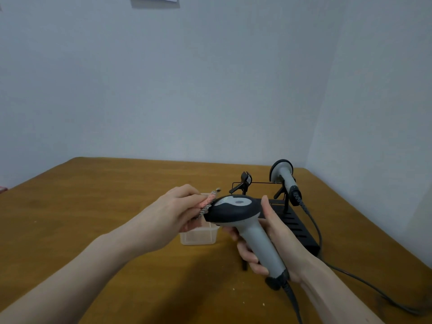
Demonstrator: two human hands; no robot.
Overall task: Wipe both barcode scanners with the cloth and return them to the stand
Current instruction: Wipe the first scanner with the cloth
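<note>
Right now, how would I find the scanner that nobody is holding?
Start at the brown wooden table and look to its far right corner, where a black metal stand sits. The grey and black barcode scanner resting on the stand leans there with its round head up. The other grey scanner is nearer, gripped by the right hand, with a cloth pressed against it.

Single head-worn wide-angle view, facing forward and slightly down, close over the hands (210, 220), desk (93, 195) filling the lower half, wall (210, 78) above
</note>
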